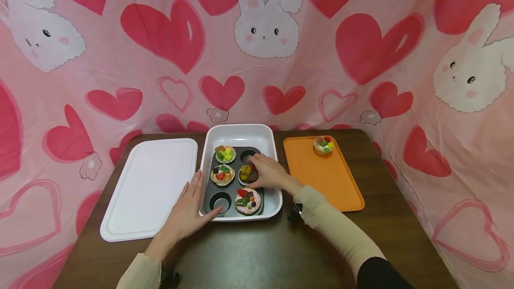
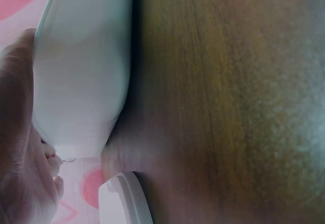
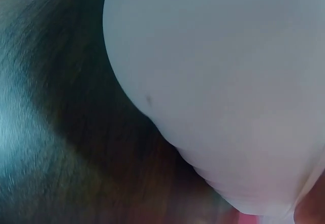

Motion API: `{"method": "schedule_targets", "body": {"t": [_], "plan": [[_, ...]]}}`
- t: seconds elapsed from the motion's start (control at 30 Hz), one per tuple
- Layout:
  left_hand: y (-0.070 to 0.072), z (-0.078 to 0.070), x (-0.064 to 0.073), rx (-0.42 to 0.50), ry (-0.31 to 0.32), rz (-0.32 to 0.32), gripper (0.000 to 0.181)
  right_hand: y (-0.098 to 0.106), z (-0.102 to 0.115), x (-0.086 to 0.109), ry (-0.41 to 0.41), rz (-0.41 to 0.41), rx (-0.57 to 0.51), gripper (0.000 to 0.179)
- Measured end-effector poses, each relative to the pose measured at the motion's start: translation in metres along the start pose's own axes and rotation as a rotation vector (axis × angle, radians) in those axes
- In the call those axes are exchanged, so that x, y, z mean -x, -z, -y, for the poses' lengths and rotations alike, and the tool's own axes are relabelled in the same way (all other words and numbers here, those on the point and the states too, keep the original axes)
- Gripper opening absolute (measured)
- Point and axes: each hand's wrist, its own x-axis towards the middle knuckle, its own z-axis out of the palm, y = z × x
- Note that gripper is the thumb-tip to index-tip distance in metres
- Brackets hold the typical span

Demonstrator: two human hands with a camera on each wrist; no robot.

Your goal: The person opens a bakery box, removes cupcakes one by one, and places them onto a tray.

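In the head view, a dark muffin tin (image 1: 231, 189) sits inside a white tub (image 1: 276, 202). My right hand (image 1: 271, 172) grips a toy tart (image 1: 245, 175) with yellow and brown topping in the middle right cup; its fingers partly cover it. My left hand (image 1: 186, 211), fingers extended, rests along the tub's near left side, thumb at the front rim. Other tarts in the tin are a green-and-yellow one (image 1: 225, 154), a strawberry one (image 1: 222, 175) and a pink cream one (image 1: 247, 201). The near left cup (image 1: 220, 202) and far right cup show bare dark metal.
To the left lies a white tray (image 1: 150, 191). An orange tray (image 1: 321, 171) on the right carries one fruit tart (image 1: 323, 145) near its far edge. All stand on a dark wooden table (image 1: 249, 253), with a pink heart-and-rabbit cloth (image 1: 249, 70) hanging behind and at the sides.
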Motion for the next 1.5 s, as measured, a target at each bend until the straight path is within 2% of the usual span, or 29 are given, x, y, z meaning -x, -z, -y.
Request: {"method": "schedule_targets", "body": {"t": [0.37,0.9,1.03,1.17,1.27,1.4,1.5], "plan": [[0.004,0.001,0.002,-0.009,-0.001,0.003,0.124,-0.006,0.004,-0.001,-0.045,-0.024,0.003,0.084],[0.003,0.001,0.004,-0.009,-0.006,-0.002,0.124,-0.009,0.004,0.002,-0.053,-0.058,0.029,0.069],[0.005,0.001,0.003,-0.015,-0.009,-0.011,0.124,-0.007,0.004,0.003,-0.059,-0.103,-0.040,0.067],[0.005,0.000,0.002,-0.011,-0.005,-0.002,0.124,-0.006,0.002,0.006,-0.116,-0.164,-0.178,0.067],[0.005,0.000,0.001,-0.005,0.001,0.003,0.125,-0.005,0.001,0.006,-0.142,-0.204,-0.238,0.068],[0.003,0.000,0.000,0.001,0.011,0.004,0.125,-0.002,-0.001,0.005,-0.126,-0.195,-0.241,0.068],[0.001,0.000,-0.001,0.002,0.014,0.005,0.125,0.001,-0.002,0.004,-0.108,-0.171,-0.289,0.067]]}}
